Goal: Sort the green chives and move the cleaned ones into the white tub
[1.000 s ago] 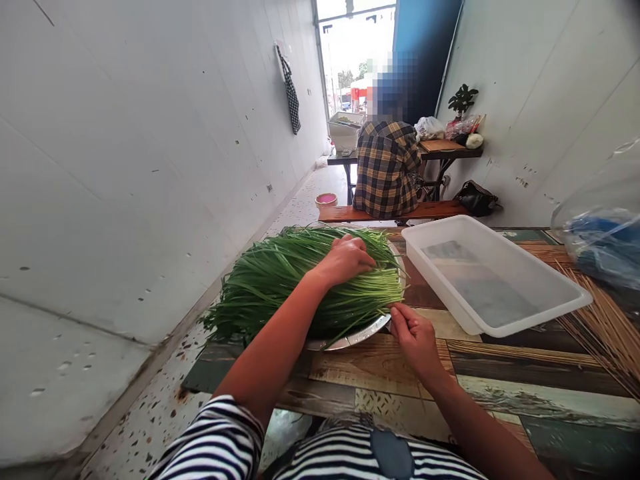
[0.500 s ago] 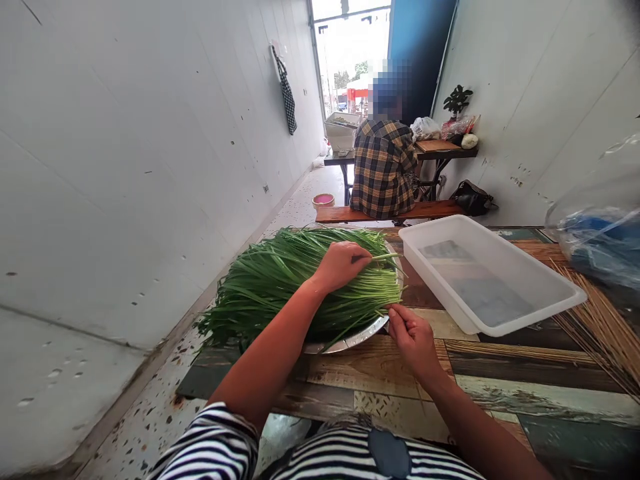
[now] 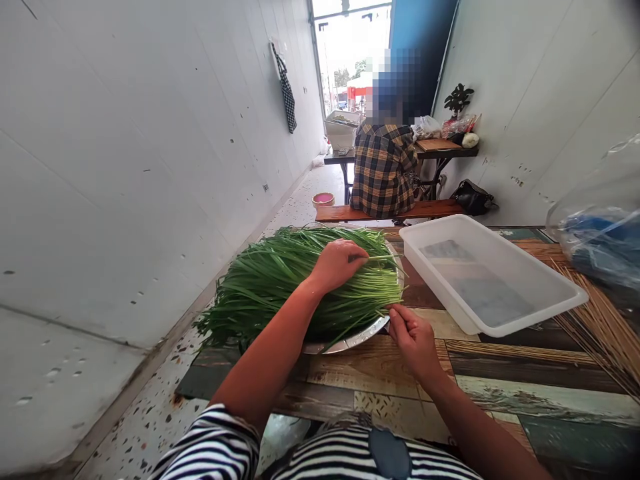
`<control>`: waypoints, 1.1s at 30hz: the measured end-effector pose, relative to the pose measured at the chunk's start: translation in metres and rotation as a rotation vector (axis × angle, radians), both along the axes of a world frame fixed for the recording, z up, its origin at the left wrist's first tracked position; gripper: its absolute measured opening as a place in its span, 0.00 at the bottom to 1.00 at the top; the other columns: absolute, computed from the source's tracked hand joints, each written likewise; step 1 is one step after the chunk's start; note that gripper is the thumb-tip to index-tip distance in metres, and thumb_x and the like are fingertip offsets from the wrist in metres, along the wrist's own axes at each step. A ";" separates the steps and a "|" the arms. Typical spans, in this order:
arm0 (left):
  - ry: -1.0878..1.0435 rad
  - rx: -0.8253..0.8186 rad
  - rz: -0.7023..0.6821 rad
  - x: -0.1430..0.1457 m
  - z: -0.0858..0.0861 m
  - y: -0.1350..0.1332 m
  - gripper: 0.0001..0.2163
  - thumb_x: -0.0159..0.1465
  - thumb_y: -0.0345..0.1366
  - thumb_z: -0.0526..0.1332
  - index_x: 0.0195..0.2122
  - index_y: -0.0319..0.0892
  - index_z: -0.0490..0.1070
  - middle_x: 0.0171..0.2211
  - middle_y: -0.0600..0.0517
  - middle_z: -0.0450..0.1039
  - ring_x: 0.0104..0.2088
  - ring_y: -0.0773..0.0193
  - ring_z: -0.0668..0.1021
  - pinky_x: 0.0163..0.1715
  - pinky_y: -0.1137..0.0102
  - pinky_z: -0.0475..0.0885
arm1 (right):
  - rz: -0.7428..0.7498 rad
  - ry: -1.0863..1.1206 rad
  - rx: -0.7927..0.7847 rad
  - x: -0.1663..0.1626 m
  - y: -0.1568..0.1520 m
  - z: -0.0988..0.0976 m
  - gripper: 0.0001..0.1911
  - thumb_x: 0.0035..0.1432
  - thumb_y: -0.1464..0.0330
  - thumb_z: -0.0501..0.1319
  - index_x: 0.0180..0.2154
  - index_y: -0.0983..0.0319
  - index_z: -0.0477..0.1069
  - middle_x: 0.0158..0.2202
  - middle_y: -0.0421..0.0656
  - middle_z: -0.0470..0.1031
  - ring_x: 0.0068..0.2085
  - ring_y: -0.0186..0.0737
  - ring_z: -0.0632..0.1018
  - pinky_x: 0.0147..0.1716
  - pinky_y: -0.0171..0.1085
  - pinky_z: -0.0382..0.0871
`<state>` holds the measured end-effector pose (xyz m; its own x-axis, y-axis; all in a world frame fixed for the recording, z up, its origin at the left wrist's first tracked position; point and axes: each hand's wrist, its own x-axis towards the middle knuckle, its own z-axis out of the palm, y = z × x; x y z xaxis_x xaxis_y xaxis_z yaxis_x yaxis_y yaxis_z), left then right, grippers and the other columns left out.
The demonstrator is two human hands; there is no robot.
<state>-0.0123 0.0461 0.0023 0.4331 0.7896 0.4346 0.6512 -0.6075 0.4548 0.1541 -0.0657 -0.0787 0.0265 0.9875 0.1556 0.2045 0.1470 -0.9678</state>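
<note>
A large heap of green garlic chives (image 3: 280, 267) lies on a round metal tray (image 3: 350, 343), leaves to the left and pale stalk ends to the right. My left hand (image 3: 337, 265) rests over the heap, thumb and fingers pinched on a few chive stalks that stick out to the right. At the tray's right rim, my right hand (image 3: 414, 337) is closed in a pinch, fingertips by the cut ends of the stalks. What it holds is too thin and hidden to make out.
Right of the tray stands a white plastic bin (image 3: 485, 287). Thin bamboo skewers (image 3: 600, 327) and a clear plastic bag (image 3: 600, 227) lie at the table's right side. Beyond, a person in a plaid shirt (image 3: 383, 167) sits on a bench (image 3: 435, 211) at another table.
My left hand has shifted very slightly left with the stalks in its pinch. My right hand stays at the tray's rim.
</note>
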 end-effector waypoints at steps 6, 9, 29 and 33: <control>-0.029 -0.022 0.003 0.000 -0.002 0.001 0.08 0.57 0.32 0.59 0.34 0.44 0.78 0.32 0.52 0.77 0.35 0.65 0.75 0.40 0.70 0.69 | 0.014 0.012 -0.005 0.001 0.000 -0.001 0.16 0.59 0.57 0.52 0.30 0.63 0.66 0.17 0.33 0.53 0.18 0.30 0.56 0.16 0.31 0.47; -0.032 -0.035 0.000 0.000 -0.002 0.000 0.07 0.57 0.32 0.60 0.33 0.44 0.78 0.32 0.52 0.77 0.34 0.66 0.75 0.39 0.71 0.69 | 0.001 -0.003 -0.004 0.001 0.000 -0.002 0.17 0.59 0.57 0.52 0.29 0.63 0.65 0.17 0.33 0.53 0.18 0.30 0.56 0.16 0.31 0.48; 0.044 -0.046 -0.010 -0.001 0.001 -0.001 0.09 0.58 0.31 0.59 0.35 0.45 0.78 0.31 0.52 0.76 0.34 0.66 0.74 0.40 0.71 0.68 | 0.001 0.021 -0.010 0.000 0.000 -0.003 0.17 0.59 0.58 0.52 0.32 0.65 0.69 0.17 0.34 0.55 0.18 0.30 0.58 0.16 0.30 0.50; 0.107 -0.069 -0.082 -0.001 0.005 -0.004 0.10 0.59 0.32 0.58 0.36 0.46 0.78 0.32 0.52 0.75 0.35 0.66 0.74 0.40 0.71 0.68 | -0.016 -0.012 0.010 -0.001 -0.001 0.001 0.17 0.59 0.57 0.52 0.28 0.63 0.67 0.16 0.33 0.53 0.17 0.29 0.57 0.15 0.30 0.49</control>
